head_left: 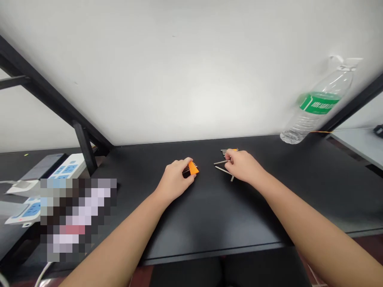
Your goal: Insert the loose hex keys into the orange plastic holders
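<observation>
My left hand (176, 175) is closed round an orange hex key holder (194, 168), thumb on the near side and fingers on the far side. Several metal hex keys sit in this holder. To the right, my right hand (239, 162) has its fingers pinched together at the end of a loose hex key (220, 162); the fingertips partly hide the grip. Another loose hex key (223, 170) lies on the black table just in front, its short bent end towards me. Behind my right fingers lies a second orange holder (235, 150) with several hex keys, partly covered by the hand.
A clear plastic bottle (320, 103) with a green label stands at the back right against the white wall (191, 71). White power strips (64, 171) with blue sockets lie at the left, beyond a black metal frame (85, 145). A blurred-out object (80, 215) sits at the table's left.
</observation>
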`<state>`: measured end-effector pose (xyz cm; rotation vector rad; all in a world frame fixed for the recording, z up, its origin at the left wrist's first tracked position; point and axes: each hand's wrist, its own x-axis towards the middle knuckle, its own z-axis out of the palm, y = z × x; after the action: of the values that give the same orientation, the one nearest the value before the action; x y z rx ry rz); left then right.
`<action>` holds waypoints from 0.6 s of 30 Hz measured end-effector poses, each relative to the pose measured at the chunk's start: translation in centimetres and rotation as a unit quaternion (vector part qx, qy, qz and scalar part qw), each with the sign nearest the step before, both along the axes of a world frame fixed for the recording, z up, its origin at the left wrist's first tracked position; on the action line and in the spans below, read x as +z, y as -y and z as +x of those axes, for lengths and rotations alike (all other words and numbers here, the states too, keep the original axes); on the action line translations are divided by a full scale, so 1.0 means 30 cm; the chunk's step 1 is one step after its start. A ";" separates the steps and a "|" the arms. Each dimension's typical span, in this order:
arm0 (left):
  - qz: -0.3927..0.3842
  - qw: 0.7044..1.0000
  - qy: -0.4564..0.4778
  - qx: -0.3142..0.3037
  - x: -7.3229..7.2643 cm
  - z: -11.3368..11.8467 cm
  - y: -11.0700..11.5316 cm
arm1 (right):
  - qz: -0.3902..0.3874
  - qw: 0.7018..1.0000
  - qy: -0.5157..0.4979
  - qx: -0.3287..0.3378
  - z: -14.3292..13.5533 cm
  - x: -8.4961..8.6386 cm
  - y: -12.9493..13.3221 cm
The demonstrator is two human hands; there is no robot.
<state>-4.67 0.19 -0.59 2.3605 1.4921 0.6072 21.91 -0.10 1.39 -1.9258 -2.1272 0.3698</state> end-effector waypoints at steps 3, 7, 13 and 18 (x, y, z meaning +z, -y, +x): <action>-0.003 1.000 0.003 0.002 -0.004 -0.004 -0.003 | -0.060 0.997 0.053 0.017 0.026 0.005 -0.006; -0.002 1.000 -0.004 0.006 -0.004 0.007 0.002 | -0.064 0.993 0.077 0.065 0.015 0.004 0.008; -0.002 1.000 0.002 -0.009 -0.007 0.015 0.007 | -0.020 0.978 0.051 0.199 -0.020 -0.017 0.026; 0.001 1.000 -0.004 -0.006 -0.004 0.015 0.008 | 0.019 0.964 0.026 0.264 -0.035 -0.052 0.018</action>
<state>-4.23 -0.05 -0.72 2.3742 1.4804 0.5990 20.85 -0.66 -0.16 -1.3312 -2.6428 0.3707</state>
